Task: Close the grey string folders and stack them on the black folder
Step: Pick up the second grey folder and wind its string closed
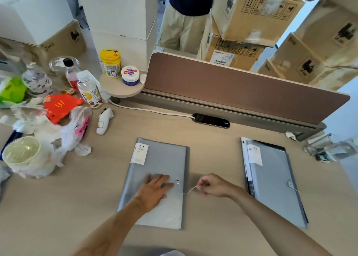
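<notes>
Head view: two hands work on a grey folder.
Left hand (155,189) lies flat and open on the grey folder (157,180). Right hand (212,185), just beside it, pinches the white string (190,190). Past the right hand, another grey folder (275,184) rests on the black folder (279,146).

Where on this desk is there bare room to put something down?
Bare wood lies between the centre grey folder and the right folder stack, and behind both up to the cable slot. The left side is crowded with bottles and wrappers.
</notes>
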Motion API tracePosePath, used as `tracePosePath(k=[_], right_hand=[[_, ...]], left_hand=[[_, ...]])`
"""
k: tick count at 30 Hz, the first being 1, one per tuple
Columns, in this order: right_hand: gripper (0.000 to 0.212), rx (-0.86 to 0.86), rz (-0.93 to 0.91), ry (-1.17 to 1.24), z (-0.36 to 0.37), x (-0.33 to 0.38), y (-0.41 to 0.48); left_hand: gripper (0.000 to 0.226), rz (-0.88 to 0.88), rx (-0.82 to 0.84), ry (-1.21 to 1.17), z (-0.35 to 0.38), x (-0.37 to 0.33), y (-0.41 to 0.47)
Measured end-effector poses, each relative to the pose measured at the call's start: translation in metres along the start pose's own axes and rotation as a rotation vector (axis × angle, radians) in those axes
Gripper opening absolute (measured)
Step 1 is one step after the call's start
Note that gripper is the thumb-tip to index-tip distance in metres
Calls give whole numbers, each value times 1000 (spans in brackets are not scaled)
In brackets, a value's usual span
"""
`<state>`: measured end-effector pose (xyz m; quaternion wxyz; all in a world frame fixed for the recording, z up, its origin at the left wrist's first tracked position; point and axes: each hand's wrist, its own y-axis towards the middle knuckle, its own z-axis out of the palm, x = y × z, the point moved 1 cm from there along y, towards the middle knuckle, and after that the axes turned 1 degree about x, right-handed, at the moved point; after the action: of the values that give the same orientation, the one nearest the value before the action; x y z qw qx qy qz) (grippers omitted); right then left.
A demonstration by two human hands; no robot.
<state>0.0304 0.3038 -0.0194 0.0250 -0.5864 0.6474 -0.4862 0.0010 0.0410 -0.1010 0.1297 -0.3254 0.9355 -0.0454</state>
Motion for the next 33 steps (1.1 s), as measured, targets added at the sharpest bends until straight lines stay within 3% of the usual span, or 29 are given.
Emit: tracePosePath(k=[10,21,33], right_hand=[[19,-6,-30,43,14,60,47],[24,29,32,-144,17,77,87],[17,71,35,-183,16,79,95]], left_hand=[[43,36,78,30,-8,-5,-8],[72,-6,0,-65,-11,-12,-3],[59,-26,-46,-108,-5,-12,1]])
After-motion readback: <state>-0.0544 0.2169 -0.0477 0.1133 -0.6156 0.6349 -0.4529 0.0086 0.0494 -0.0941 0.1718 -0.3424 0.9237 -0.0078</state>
